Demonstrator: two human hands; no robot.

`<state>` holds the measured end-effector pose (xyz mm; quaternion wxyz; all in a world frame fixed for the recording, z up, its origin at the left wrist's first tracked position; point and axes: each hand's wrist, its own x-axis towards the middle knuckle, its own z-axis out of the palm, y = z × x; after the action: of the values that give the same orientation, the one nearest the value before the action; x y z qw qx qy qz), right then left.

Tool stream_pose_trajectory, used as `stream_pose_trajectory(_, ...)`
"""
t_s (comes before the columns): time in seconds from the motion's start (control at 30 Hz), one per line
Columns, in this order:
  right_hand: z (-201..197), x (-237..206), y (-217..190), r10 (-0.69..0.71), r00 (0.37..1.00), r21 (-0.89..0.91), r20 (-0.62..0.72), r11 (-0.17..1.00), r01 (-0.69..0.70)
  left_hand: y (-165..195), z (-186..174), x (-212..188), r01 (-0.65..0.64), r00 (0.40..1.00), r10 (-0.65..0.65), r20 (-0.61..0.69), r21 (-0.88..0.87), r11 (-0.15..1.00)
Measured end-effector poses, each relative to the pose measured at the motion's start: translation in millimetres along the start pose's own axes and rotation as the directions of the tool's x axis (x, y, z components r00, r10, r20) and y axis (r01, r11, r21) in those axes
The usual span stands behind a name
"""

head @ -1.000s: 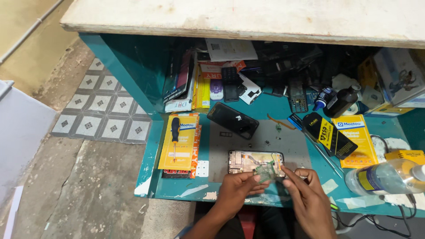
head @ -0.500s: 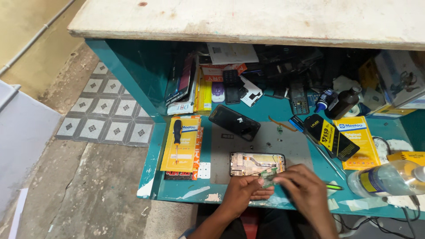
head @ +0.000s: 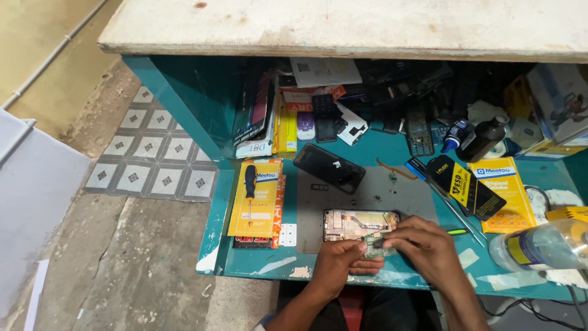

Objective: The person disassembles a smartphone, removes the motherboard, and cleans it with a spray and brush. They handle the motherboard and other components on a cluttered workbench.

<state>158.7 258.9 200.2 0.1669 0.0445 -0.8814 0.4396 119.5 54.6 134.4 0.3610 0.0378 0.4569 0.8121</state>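
An opened phone (head: 355, 224) lies face down on a grey work mat (head: 398, 196), its inner parts bare. My left hand (head: 343, 263) pinches a small green circuit board (head: 375, 244) at the phone's near edge. My right hand (head: 422, 245) rests over the phone's right end, fingertips on the same board. A black phone back cover (head: 329, 167) lies on the mat behind them.
Yellow packets with a red-and-black screwdriver (head: 250, 190) lie at the left. A black-and-yellow packet (head: 464, 187), a yellow box (head: 505, 190), a plastic bottle (head: 539, 245) and a dark bottle (head: 484, 138) stand at the right. Phones and clutter fill the back under a wooden shelf (head: 343, 27).
My right hand has moved left onto the phone's right end. My left hand has closed on the small board. The view has shifted slightly.
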Motion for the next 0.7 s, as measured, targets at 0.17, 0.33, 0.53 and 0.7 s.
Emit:
stream_pose_trajectory(0.17, -2.8, 2.7, -0.9, -0.101, 0.994, -0.041, 0.033, 0.994, 0.102, -4.4, -2.3, 1.3, -0.021, 0.998, 0.019, 0.057, 0.033, 0.999)
stream_pose_trajectory(0.33, -4.5, 8.9, -1.9, -0.103, 0.991, -0.139, 0.084, 0.984, 0.114, -6.5, -3.6, 0.4, -0.034, 0.999, 0.033, 0.021, 0.058, 0.998)
stream_pose_trajectory(0.53, 0.8, 12.7, 5.1, -0.063, 0.992, 0.024, 0.112, 0.998, 0.061, -12.8, -4.1, 4.3, -0.084, 0.996, 0.083, 0.023, 0.066, 0.994)
stream_pose_trajectory(0.7, 8.2, 17.3, 5.6, -0.046, 0.993, 0.017, 0.104, 0.999, 0.045, -14.1, -9.4, 6.2, -0.091, 0.996, 0.089, 0.023, 0.104, 0.99)
